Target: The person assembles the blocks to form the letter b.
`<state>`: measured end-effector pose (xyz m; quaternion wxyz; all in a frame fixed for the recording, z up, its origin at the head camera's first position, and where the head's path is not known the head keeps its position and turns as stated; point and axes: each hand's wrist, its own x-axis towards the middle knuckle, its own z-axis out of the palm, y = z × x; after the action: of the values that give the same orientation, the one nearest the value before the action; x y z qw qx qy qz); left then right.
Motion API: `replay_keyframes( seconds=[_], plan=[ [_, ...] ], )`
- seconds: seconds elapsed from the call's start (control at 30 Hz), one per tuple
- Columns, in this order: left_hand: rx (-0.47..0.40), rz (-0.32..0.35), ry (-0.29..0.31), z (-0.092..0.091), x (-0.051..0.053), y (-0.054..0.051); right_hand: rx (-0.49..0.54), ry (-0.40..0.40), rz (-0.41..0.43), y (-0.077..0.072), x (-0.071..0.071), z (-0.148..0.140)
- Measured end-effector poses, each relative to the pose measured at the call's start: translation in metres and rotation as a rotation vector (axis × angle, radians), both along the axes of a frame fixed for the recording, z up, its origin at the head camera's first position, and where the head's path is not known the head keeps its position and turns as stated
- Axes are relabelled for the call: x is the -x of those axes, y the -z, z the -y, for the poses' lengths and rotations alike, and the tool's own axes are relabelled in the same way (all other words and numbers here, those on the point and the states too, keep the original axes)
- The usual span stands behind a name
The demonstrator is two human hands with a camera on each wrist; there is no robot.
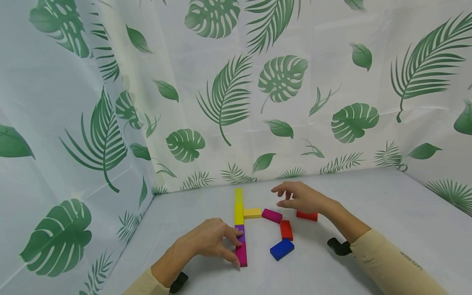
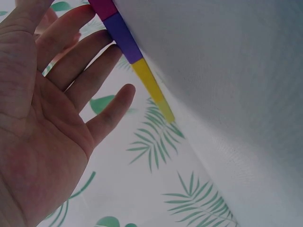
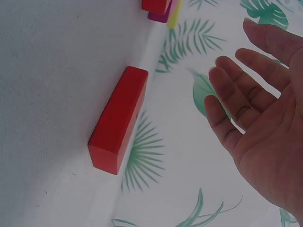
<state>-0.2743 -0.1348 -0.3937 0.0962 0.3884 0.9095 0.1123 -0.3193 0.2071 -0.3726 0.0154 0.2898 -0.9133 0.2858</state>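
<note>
My left hand (image 1: 212, 239) touches the near end of a straight column of blocks, fingertips at the purple block (image 1: 239, 231) and thumb by the magenta block (image 1: 241, 255). Farther up that line lie a yellow block (image 1: 239, 214) and a lighter yellow one (image 1: 239, 196). In the left wrist view, the fingers look loosely extended along the column's side. My right hand (image 1: 303, 198) hovers with relaxed fingers, holding nothing, above and beside a lone red block (image 3: 118, 120). That block lies flat on the table, apart from the others.
Right of the column, a bent row holds a pale orange block (image 1: 252, 213), another magenta block (image 1: 272, 215), a second red block (image 1: 286, 230) and a blue block (image 1: 282, 249). Leaf-patterned sheets (image 1: 236, 159) hang behind and beside the pale table (image 1: 206, 282).
</note>
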Motion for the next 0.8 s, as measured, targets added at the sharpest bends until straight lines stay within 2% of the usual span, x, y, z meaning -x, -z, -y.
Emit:
replay_keyframes(
  seconds=[0.8],
  plan=[
    [0.005, -0.005, 0.005, 0.0009, 0.0001, -0.0004, -0.012, 0.006, 0.025, 0.0072, 0.0070, -0.0055]
  ],
)
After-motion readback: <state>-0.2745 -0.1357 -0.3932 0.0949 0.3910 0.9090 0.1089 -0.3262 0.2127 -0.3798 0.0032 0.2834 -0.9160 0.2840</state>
